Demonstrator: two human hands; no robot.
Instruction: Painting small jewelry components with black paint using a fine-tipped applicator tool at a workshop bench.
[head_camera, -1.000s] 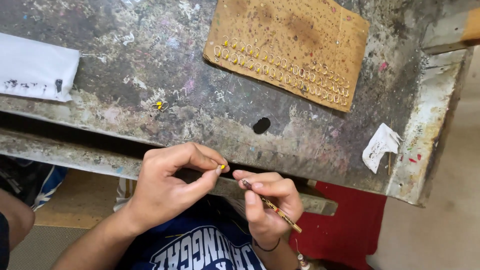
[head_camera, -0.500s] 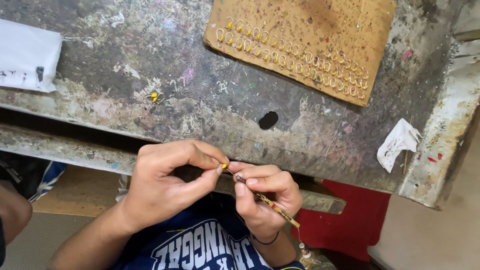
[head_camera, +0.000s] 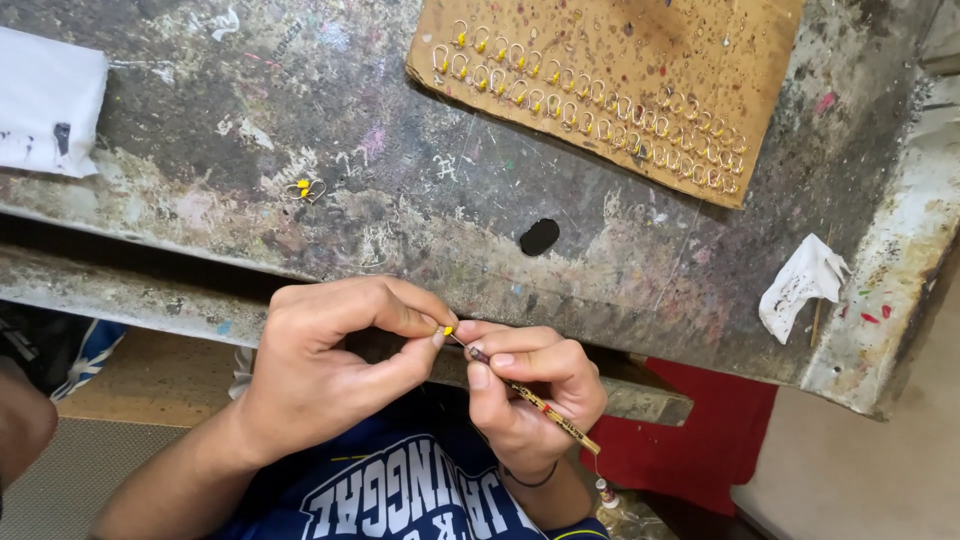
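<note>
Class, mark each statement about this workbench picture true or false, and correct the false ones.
1. The left hand pinches a small yellow piece. True.
2. The right hand holds a thin stick. True.
3. The cardboard sheet on the bench is bare. False: rows of small hooks sit on it.
4. A crumpled white paper lies under the left hand. False: it lies near the bench's right edge.
5. A dark hole shows in the bench. True.

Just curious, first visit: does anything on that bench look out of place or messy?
One yellow-tipped hook lies alone on the stained bench, apart from the neat rows on the cardboard. A crumpled tissue sits by the right edge.
</note>
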